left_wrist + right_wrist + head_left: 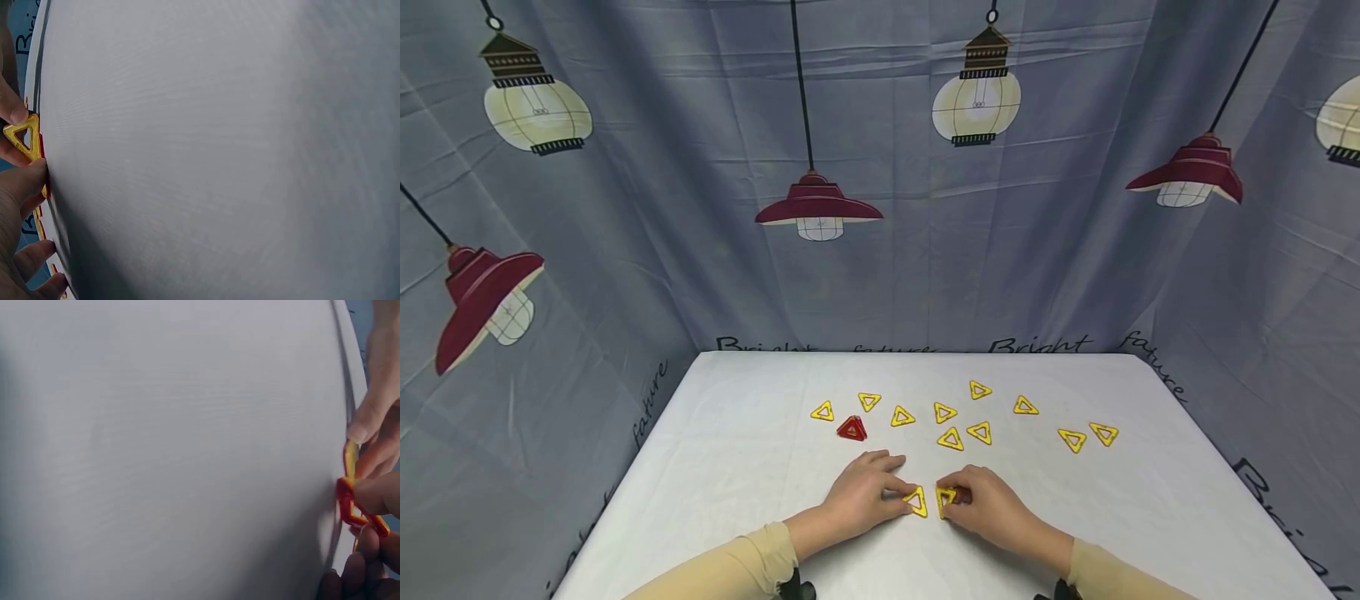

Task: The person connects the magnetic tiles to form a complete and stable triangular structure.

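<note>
White table (700, 483): one red triangle (852, 429), twelve yellow ones (923, 501), each hand's fingers (898, 485) pinching one.

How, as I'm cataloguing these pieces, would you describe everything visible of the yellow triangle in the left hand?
The yellow triangle is a three-sided frame with an open middle, apparently plastic. The left hand pinches it near its left corner between thumb and finger; the opposite side faces the yellow piece in the right hand, with a gap between them in the head view. It is held over the white tabletop; whether it touches that is unclear.
</note>
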Tool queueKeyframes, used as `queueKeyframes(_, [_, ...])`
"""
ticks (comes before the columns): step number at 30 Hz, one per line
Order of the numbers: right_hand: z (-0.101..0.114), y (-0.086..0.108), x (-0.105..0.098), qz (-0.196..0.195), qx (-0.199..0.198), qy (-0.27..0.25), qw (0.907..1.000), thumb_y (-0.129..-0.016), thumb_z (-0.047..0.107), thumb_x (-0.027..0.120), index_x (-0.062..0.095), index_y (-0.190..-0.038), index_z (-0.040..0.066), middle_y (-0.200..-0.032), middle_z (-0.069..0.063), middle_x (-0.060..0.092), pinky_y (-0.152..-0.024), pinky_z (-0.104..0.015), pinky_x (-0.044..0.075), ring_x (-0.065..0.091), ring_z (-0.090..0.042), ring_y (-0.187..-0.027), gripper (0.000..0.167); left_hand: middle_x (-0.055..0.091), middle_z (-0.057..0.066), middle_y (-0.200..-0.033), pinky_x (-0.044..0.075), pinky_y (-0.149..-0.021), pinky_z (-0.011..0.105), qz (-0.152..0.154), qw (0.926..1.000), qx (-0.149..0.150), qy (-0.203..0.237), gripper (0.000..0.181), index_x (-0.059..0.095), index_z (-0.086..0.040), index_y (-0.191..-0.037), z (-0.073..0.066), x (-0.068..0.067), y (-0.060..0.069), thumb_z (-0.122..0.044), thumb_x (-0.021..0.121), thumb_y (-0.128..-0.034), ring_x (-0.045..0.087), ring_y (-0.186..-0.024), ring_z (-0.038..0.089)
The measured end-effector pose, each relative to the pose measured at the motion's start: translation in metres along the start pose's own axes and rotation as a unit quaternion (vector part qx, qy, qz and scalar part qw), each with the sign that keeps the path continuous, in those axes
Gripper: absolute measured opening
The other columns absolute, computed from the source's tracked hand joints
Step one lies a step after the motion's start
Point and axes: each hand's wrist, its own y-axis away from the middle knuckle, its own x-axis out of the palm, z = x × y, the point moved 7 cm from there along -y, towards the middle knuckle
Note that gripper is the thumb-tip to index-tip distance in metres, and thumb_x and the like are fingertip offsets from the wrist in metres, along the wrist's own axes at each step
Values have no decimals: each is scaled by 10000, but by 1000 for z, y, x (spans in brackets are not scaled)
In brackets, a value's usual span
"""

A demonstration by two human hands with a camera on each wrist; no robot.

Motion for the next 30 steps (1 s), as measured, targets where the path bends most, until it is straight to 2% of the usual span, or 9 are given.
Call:
queueKeyframes(3, [1,-4,2,114,115,-184,9997,-821,195,853,775,-1105,99,-830,90,578,-623,-265,437,516,-85,-727,310,589,21,-1449,362,-1125,507,-16,10000,2,-41,281,790,-314,-1166,0,0,0,-417,771,-906,487,-1373,296])
queueKeyframes(10, [10,-11,6,149,134,-150,9997,-810,170,858,772,-1087,79,-831,81,577,-614,-265,436,514,-89,-723,305,596,4,-1439,375,-1118,487,-13,9999,-13,-116,287,793,-317,-1164,1,2,-1,-418,785,-895,495,-1366,277])
queueKeyframes(15, [13,-14,11,335,147,-473,9982,-833,141,829,755,-1131,50,-885,64,607,-647,-262,467,544,-106,-769,320,594,4,-1442,369,-1123,493,10,10000,-41,-84,283,793,-315,-1162,2,2,-1,-408,786,-895,490,-1371,278])
queueKeyframes(21, [10,-15,15,604,202,-891,9940,-826,116,834,717,-1224,29,-946,46,634,-686,-261,493,571,-133,-824,424,593,10,-1444,375,-1116,504,1,10000,-4,-75,284,793,-310,-1164,2,2,-1,-411,783,-900,490,-1371,282])
queueKeyframes(25, [6,-15,17,599,205,-973,9932,-836,158,845,700,-1244,56,-926,55,623,-689,-268,478,561,-141,-825,445,591,14,-1447,379,-1113,508,-36,9999,20,-110,283,794,-312,-1162,2,2,-1,-419,781,-900,490,-1372,287])
queueKeyframes(30, [0,-14,15,261,202,-428,9985,-813,304,878,733,-1126,180,-941,121,603,-770,-313,464,533,-119,-885,366,588,5,-1450,372,-1121,495,-20,10000,-19,-82,282,795,-316,-1158,4,3,-1,-421,786,-896,483,-1378,276])
